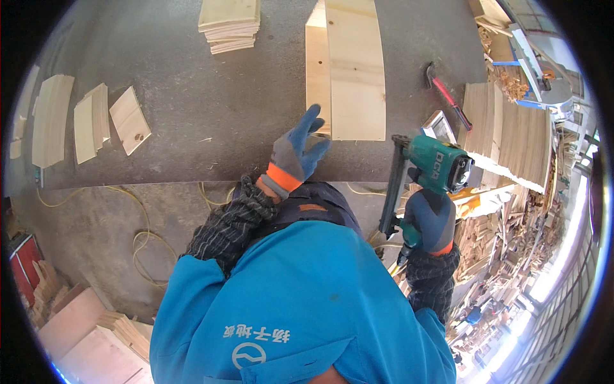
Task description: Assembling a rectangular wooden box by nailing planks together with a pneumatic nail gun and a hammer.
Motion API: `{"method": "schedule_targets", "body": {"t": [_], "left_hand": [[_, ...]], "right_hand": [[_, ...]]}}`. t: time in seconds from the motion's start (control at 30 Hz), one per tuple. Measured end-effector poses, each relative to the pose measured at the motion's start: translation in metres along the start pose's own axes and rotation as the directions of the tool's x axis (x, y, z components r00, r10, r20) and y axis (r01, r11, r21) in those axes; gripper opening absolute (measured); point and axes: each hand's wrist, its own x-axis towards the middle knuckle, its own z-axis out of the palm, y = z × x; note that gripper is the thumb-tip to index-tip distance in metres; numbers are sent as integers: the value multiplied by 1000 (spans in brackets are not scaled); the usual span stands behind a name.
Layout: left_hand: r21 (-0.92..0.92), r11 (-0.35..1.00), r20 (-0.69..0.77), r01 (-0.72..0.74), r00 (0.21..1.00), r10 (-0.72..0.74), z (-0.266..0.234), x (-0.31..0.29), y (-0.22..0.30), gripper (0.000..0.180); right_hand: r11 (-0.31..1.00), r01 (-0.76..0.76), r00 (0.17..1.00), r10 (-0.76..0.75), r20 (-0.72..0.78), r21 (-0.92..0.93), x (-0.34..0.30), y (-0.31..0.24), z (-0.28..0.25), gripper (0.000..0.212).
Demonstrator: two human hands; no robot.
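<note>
My right hand (430, 219), in a grey and blue work glove, grips the handle of a green and black nail gun (437, 163). The tool's long dark magazine points down toward my body, and its nose is near the table's front edge. My left hand (297, 150), gloved the same way with an orange cuff, is open with fingers spread. Its fingertips are close to the near end of a long wooden box-like piece (357, 77) made of pale boards; whether they touch it I cannot tell.
A dark worktable (179, 128) carries stacked boards (230, 25), more boards (54, 118) and a single board (130, 121) at left. A red-handled hammer (451, 102) lies right, beside a tall board stack (508, 131). A yellow hose (150, 237) loops on the floor.
</note>
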Motion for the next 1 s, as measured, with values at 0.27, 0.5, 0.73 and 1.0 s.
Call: {"method": "schedule_targets", "body": {"t": [0.27,0.5,0.73,1.0], "left_hand": [[380,920,131,-100,990,53,3,-38,42,76],[220,956,136,195,964,-228,24,-45,57,100],[335,935,156,112,972,-173,34,-42,61,94],[105,919,55,379,921,-386,45,-20,78,86]], "right_hand": [[998,-55,987,59,-150,35,27,83,-31,20],[998,-31,978,20,-207,-52,43,146,-50,25],[996,-84,986,80,-143,-23,49,165,-64,26],[997,-53,981,40,-189,-63,61,184,-71,32]]}}
